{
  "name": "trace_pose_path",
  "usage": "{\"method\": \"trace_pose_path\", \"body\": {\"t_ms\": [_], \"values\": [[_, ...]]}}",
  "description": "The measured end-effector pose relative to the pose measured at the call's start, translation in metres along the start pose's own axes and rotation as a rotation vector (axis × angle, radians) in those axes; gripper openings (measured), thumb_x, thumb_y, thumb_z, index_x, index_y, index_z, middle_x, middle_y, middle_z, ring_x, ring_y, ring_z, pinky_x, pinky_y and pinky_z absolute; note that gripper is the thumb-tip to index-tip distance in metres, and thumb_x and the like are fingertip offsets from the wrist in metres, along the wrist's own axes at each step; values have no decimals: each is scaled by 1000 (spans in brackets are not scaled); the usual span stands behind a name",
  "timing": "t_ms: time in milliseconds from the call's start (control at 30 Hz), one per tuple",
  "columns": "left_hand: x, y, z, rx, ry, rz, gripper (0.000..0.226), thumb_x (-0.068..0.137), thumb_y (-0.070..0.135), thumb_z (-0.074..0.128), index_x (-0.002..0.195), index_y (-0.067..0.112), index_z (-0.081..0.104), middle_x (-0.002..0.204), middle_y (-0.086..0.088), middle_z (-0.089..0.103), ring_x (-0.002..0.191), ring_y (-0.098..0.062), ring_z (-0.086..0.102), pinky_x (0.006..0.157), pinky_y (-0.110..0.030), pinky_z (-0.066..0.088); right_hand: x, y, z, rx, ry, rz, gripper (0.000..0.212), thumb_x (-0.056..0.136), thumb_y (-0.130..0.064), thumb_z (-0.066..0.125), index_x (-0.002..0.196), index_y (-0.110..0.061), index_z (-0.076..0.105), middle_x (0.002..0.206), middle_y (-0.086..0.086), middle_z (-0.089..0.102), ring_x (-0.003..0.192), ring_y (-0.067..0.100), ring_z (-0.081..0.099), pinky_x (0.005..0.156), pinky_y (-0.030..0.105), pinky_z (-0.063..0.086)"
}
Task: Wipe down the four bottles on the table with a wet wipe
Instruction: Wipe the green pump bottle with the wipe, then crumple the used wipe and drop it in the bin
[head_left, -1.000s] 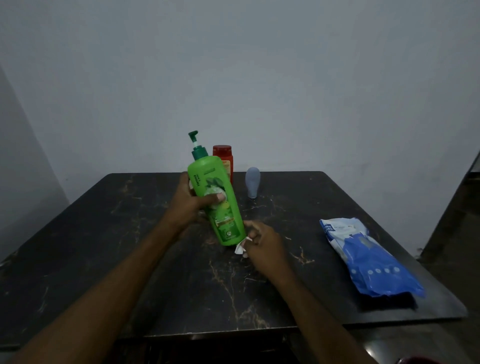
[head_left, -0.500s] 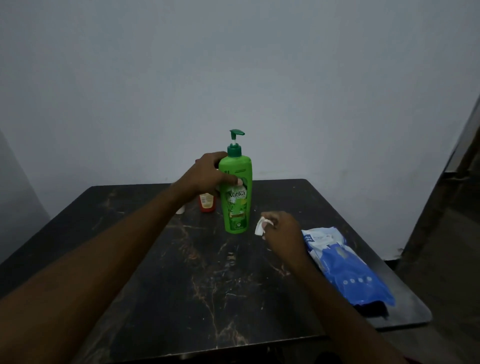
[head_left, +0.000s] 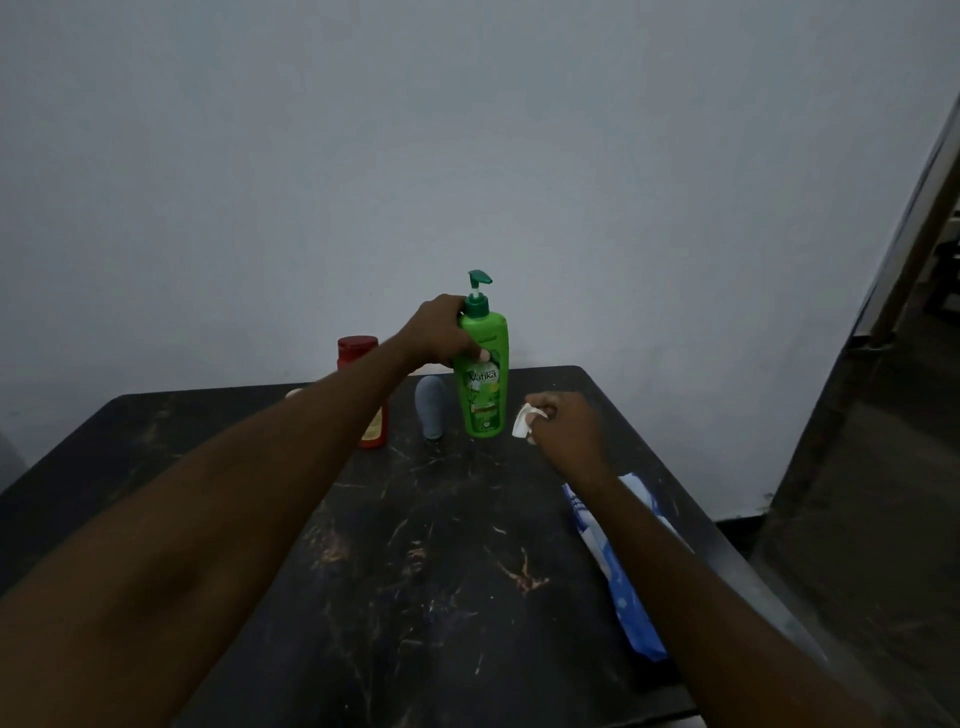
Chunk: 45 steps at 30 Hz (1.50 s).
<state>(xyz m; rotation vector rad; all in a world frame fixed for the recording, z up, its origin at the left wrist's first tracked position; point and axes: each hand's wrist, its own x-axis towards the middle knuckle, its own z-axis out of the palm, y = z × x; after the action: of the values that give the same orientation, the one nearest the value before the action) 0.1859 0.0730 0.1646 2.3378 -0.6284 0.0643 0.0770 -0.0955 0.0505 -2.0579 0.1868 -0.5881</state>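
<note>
A green pump bottle (head_left: 483, 384) stands upright near the far edge of the dark table (head_left: 415, 571). My left hand (head_left: 439, 332) grips its shoulder just below the pump. To its right, my right hand (head_left: 563, 423) holds a crumpled white wet wipe (head_left: 522, 420) above the table, a little apart from the bottle. A small grey-blue bottle (head_left: 430, 407) stands just left of the green one. A red-capped bottle (head_left: 363, 395) stands further left, partly hidden behind my left forearm. A pale object (head_left: 293, 393) peeks out at the far left of that arm.
A blue and white wipes packet (head_left: 618, 571) lies near the table's right edge, partly under my right forearm. A plain wall rises right behind the table. A dark door frame (head_left: 904, 291) stands at the right.
The green bottle went from tilted in my left hand to upright on the table near the far edge. My right hand with the wipe has drawn away from its base.
</note>
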Motion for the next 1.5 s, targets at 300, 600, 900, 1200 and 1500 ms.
{"method": "trace_pose_path", "body": {"t_ms": [300, 600, 900, 1200, 1500], "values": [[34, -21, 18, 122, 32, -36, 55, 69, 20, 90, 117, 10, 65, 113, -10, 69, 100, -28, 65, 84, -35, 55, 31, 9, 35, 11, -2, 89, 27, 79, -4, 66, 105, -6, 73, 106, 11, 71, 98, 22, 67, 88, 31, 54], [47, -29, 23, 155, 18, -15, 67, 71, 25, 89, 129, 11, 60, 122, -11, 66, 109, -30, 63, 92, -40, 55, 37, 18, 41, 2, 4, 95, 30, 80, -2, 65, 109, -5, 72, 110, 10, 70, 100, 20, 66, 85, 24, 50], [45, -33, 25, 112, 26, -60, 66, 73, 27, 88, 129, 10, 58, 122, -11, 66, 111, -29, 63, 92, -37, 53, 37, 17, 36, 0, 11, 57, 30, 80, -3, 67, 109, -6, 73, 105, 9, 72, 95, 18, 68, 77, 19, 49], [-44, -15, 39, 167, 497, 79, 36, 86, 30, 78, 110, 12, 59, 100, -3, 60, 91, -20, 60, 67, -26, 39, 20, -1, 0, 185, 42, 69, 33, 74, -3, 67, 105, -9, 73, 90, 5, 73, 81, 15, 70, 77, 42, 60], [-58, -9, 82, -226, 191, 120, 38, 76, 32, 87, 109, 18, 74, 89, 6, 74, 81, -3, 68, 72, -22, 56, 26, -13, -30, 230, -59, 1, 27, 77, -2, 70, 103, -7, 71, 92, 7, 74, 82, 17, 71, 74, 29, 60]]}}
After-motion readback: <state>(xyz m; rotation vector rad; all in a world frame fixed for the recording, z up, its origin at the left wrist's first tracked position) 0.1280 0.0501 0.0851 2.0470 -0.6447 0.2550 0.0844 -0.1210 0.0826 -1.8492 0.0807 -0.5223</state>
